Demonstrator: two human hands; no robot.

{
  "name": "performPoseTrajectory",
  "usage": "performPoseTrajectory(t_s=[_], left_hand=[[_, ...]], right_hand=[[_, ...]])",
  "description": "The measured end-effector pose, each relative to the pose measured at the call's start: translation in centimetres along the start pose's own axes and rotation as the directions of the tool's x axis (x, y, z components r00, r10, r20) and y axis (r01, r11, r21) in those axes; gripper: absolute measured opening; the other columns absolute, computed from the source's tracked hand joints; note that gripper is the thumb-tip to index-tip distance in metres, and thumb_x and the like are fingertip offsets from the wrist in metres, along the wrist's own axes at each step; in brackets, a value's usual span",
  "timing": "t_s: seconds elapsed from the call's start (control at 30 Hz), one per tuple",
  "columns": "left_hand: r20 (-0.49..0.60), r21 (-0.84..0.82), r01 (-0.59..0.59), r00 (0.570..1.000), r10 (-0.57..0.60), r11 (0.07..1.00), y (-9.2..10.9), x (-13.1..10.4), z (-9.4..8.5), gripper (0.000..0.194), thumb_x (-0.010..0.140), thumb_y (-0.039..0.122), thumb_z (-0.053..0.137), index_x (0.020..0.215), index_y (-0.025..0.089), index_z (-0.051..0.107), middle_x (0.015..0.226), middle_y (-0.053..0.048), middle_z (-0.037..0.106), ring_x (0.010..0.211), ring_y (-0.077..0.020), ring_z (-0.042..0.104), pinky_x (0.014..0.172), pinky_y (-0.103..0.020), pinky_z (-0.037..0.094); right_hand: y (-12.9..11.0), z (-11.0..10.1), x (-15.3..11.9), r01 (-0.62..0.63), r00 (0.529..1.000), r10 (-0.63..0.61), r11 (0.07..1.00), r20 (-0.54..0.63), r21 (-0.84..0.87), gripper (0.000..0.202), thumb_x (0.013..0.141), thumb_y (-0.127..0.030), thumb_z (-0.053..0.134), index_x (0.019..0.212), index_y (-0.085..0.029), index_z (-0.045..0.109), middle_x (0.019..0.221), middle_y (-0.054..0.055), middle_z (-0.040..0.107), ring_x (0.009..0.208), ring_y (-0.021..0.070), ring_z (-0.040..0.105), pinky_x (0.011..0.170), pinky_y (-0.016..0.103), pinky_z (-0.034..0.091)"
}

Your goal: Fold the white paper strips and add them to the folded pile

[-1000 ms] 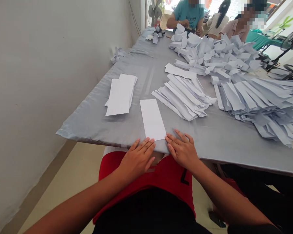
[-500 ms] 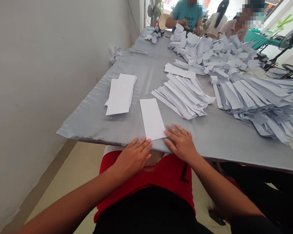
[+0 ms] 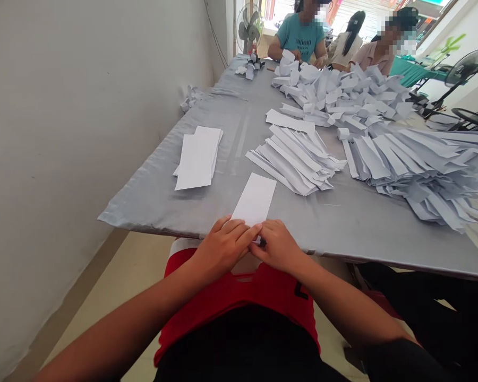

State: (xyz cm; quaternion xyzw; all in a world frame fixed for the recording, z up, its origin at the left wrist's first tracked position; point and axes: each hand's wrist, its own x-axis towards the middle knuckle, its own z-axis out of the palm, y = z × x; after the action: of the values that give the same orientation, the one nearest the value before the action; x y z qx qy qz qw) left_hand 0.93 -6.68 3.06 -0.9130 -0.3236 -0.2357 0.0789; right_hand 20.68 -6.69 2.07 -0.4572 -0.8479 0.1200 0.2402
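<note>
A white paper sheet [image 3: 256, 199] lies slanted at the table's near edge, its far end leaning right. My left hand [image 3: 229, 243] covers its near left corner, fingers together and bent over the edge. At the near right corner, my right hand [image 3: 279, 245] pinches the paper, thumb below and fingers curled on top. The fingertips of both hands meet there and hide the near edge. Left of this sheet is a small stack of white paper sheets [image 3: 197, 162]. Folded paper strips [image 3: 297, 159] lie fanned out beyond it to the right.
A grey cloth covers the table [image 3: 155, 199], with a wall [image 3: 83, 106] along its left. More folded strips [image 3: 410, 159] lie at the right, and a heap of folded paper [image 3: 342, 90] lies farther back. Several people sit at the far end, near a standing fan [image 3: 249, 29].
The sheet's far end has swung to the right. My right hand has moved left, and both hands have come together and closed at the sheet's near edge. The camera view has tilted slightly.
</note>
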Motion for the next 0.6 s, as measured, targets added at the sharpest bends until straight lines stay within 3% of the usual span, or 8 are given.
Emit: performPoseTrajectory(t_s=[0.1, 0.23, 0.3, 0.43, 0.6], left_hand=[[-0.011, -0.059, -0.091, 0.996, 0.09, 0.994, -0.6, -0.4, -0.2, 0.036, 0.101, 0.018, 0.049, 0.136, 0.019, 0.053, 0.084, -0.001, 0.071, 0.082, -0.018, 0.064, 0.091, -0.035, 0.046], [-0.066, -0.162, -0.231, 0.973, 0.223, 0.959, -1.7, -1.0, -1.2, 0.021, 0.101, 0.014, 0.047, 0.115, 0.02, 0.061, 0.085, 0.0, 0.07, 0.082, -0.016, 0.061, 0.082, -0.031, 0.046], [-0.075, -0.201, -0.291, 0.956, 0.282, 0.935, -2.0, -1.1, -1.7, 0.018, 0.101, 0.012, 0.046, 0.095, 0.021, 0.062, 0.082, 0.001, 0.069, 0.082, -0.0148, 0.061, 0.084, -0.03, 0.046], [-0.08, -0.12, -0.32, 0.947, 0.312, 0.94, -2.9, -1.2, -1.9, 0.024, 0.099, 0.009, 0.047, 0.081, 0.022, 0.058, 0.084, 0.004, 0.071, 0.091, -0.0139, 0.064, 0.093, -0.031, 0.043], [-0.084, 0.033, -0.119, 0.989, 0.121, 0.992, -3.4, -1.4, -0.8, 0.016, 0.097, 0.015, 0.053, 0.088, 0.024, 0.063, 0.096, 0.003, 0.076, 0.106, -0.0177, 0.066, 0.1, -0.037, 0.039]], right_hand=[[-0.4, -0.2, -0.1, 0.064, 0.998, -0.064, 0.998, -0.016, 0.011, 0.008, 0.086, -0.027, 0.065, 0.083, -0.02, 0.065, 0.078, 0.004, 0.071, 0.079, 0.0189, 0.065, 0.074, 0.032, 0.043], [1.5, -1.6, -0.3, 0.238, 0.971, -0.236, 0.97, 0.047, -0.044, 0.037, 0.089, -0.042, 0.068, 0.118, -0.021, 0.066, 0.124, 0.01, 0.071, 0.114, 0.0251, 0.063, 0.093, 0.038, 0.044], [3.0, -2.3, -0.3, 0.264, 0.964, -0.255, 0.95, 0.071, -0.169, 0.038, 0.092, -0.039, 0.066, 0.127, -0.024, 0.065, 0.137, 0.009, 0.065, 0.124, 0.0264, 0.058, 0.097, 0.04, 0.042], [5.3, -3.2, -0.7, 0.248, 0.962, -0.272, 0.904, -0.019, -0.347, 0.018, 0.098, -0.025, 0.06, 0.109, -0.028, 0.073, 0.121, 0.002, 0.074, 0.117, 0.0219, 0.062, 0.093, 0.036, 0.04], [5.8, -3.2, -1.9, 0.225, 0.957, -0.279, 0.892, -0.085, -0.393, 0.018, 0.101, -0.025, 0.058, 0.098, -0.026, 0.076, 0.097, -0.001, 0.08, 0.091, 0.0161, 0.067, 0.082, 0.032, 0.039]])
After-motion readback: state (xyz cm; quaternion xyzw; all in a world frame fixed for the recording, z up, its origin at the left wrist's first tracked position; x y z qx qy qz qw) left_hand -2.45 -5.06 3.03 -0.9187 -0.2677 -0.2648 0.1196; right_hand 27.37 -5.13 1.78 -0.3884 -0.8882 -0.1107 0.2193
